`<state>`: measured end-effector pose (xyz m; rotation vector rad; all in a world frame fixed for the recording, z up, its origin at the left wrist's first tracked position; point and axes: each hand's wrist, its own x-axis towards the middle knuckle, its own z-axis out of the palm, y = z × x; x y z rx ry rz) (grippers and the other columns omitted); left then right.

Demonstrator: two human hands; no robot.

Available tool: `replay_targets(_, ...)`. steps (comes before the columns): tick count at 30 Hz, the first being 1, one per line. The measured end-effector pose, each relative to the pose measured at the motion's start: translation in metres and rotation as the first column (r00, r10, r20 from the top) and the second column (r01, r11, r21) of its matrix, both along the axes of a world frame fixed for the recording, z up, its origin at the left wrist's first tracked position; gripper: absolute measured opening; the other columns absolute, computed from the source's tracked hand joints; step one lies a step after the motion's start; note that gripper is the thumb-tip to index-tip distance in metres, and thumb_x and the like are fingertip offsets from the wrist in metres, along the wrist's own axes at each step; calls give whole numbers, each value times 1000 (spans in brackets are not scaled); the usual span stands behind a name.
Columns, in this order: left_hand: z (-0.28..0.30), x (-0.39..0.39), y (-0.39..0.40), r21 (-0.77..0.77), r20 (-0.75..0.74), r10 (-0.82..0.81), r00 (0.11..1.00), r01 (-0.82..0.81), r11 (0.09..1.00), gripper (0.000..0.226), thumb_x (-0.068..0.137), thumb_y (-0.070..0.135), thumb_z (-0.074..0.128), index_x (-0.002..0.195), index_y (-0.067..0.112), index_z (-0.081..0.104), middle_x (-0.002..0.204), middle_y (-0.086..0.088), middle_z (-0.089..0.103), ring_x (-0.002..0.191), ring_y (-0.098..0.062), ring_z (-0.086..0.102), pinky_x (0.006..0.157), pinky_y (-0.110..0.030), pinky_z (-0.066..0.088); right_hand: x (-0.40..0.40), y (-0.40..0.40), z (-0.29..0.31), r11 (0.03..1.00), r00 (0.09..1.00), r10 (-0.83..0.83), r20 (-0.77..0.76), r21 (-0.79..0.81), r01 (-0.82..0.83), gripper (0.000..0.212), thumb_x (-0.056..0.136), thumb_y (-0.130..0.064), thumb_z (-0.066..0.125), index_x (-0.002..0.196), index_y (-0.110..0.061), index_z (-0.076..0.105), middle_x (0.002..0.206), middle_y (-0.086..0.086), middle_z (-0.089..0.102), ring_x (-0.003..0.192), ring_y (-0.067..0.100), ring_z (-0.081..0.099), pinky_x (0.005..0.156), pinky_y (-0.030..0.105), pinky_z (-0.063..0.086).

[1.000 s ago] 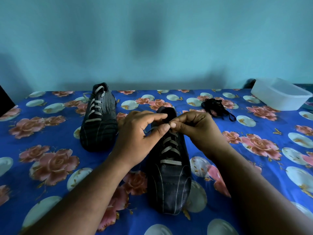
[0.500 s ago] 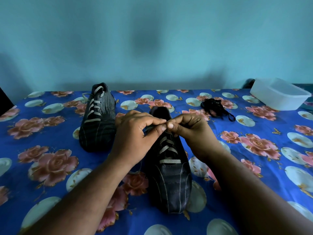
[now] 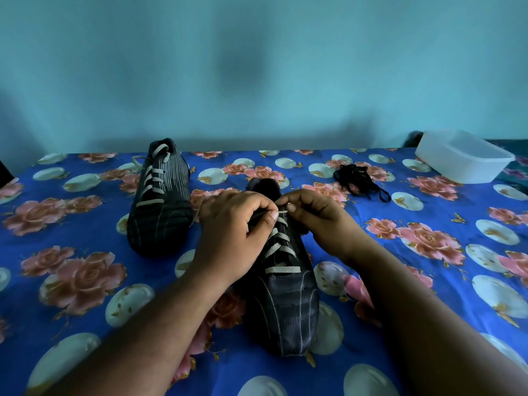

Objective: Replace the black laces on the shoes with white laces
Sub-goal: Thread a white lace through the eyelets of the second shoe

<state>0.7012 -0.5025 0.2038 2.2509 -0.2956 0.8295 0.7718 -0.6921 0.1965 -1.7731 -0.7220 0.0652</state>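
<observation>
Two hands meet over the top of the nearer shoe (image 3: 281, 298). The left hand (image 3: 231, 235) has its fingers curled, thumb and forefinger pinching the white lace (image 3: 281, 247) near the top eyelets. The right hand (image 3: 317, 221) is curled the same way and pinches the other end of that lace, its fingertips almost touching those of the left. This shoe points its toe toward the person and lies between the two forearms; its white lace crosses several times down the front.

There are two dark shoes in all. The second shoe (image 3: 160, 207) stands to the left and a little farther back, apart from the hands, laced in white too (image 3: 153, 182), with loose ends trailing near its top.

One small heap of black laces (image 3: 358, 181) lies on the flowered blue cloth (image 3: 85, 252), beyond the right hand and well apart from both shoes.

One white plastic box (image 3: 463, 160) sits at the far right corner, closed by a lid; what is inside cannot be seen.
</observation>
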Motion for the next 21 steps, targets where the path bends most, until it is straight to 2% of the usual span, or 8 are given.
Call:
replay_targets(4, 4, -2, -3, 0, -54, 101, 993, -101, 995, 15, 89, 43, 58, 89, 33, 70, 88, 16, 69, 96, -14, 58, 92, -52, 43, 2, -1, -1, 999, 999, 32, -19, 39, -31, 17, 104, -7, 51, 112, -12, 65, 75, -9, 58, 65, 7, 49, 63, 24, 45)
replay_targets(10, 6, 2, -6, -80, -184, 83, 979, -99, 992, 21, 85, 53, 51, 92, 41, 66, 91, 20, 68, 102, -17, 61, 95, -55, 44, 1, -4, 2, 995, 995, 69, -67, 75, -64, 17, 104, 1, 46, 110, -6, 60, 76, -17, 61, 67, 2, 52, 63, 19, 46)
replay_targets(13, 11, 0, -9, -31, -202, 170, 965, -179, 983, 16, 85, 48, 58, 82, 39, 70, 89, 18, 69, 104, -19, 62, 97, -54, 41, -1, -4, 2, 992, 992, 89, -93, 93, -80, 17, 104, 3, 45, 109, -5, 59, 77, -16, 62, 68, 0, 54, 63, 18, 46)
replay_targets(16, 13, -2, -13, 27, -238, 239, 941, -240, 970, 10, 90, 41, 65, 82, 38, 71, 95, 17, 70, 110, -21, 57, 98, -50, 37, 0, -4, 1, 990, 989, 104, -105, 103, -94, 18, 105, 1, 45, 107, -8, 59, 79, -14, 63, 69, 2, 54, 64, 21, 47)
replay_targets(21, 12, -2, -14, 65, -295, 202, 934, -191, 979, 16, 85, 43, 55, 80, 40, 70, 98, 19, 70, 107, -22, 61, 93, -52, 42, -1, -2, 0, 987, 988, 117, -102, 125, -104, 16, 105, 2, 45, 108, -5, 59, 79, -13, 63, 68, 2, 53, 62, 21, 44)
